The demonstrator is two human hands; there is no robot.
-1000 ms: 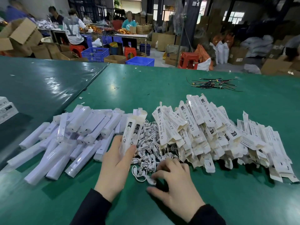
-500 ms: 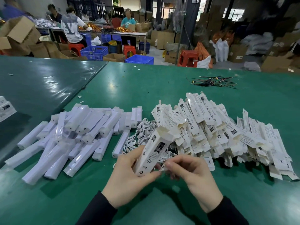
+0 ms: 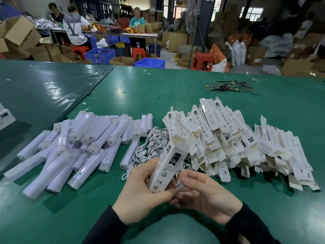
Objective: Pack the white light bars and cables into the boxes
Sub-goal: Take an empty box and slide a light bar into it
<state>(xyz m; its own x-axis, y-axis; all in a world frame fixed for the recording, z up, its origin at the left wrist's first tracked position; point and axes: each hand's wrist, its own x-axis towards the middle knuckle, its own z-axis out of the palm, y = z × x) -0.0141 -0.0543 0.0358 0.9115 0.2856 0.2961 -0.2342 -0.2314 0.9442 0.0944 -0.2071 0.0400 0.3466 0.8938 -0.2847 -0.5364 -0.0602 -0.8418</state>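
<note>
My left hand [image 3: 140,192] grips a long white printed box [image 3: 167,166], held tilted with its open flap end pointing up and away. My right hand [image 3: 202,192] pinches a small coiled white cable [image 3: 179,184] right beside the box's lower end. A heap of white light bars [image 3: 79,147] lies on the green table to the left. In the middle is a tangle of white cables [image 3: 151,143]. A big pile of empty white boxes [image 3: 237,138] spreads to the right.
The green table [image 3: 158,85] joins a darker table [image 3: 44,88] on the left, which carries a white box [image 3: 5,117] at its edge. A bundle of dark wires [image 3: 228,86] lies far right. Beyond are people, cardboard cartons, blue crates and red stools.
My right hand picked a cable out of the tangle and carried it to the box. My left hand lifted the box off the pile and tilted it towards my right hand.
</note>
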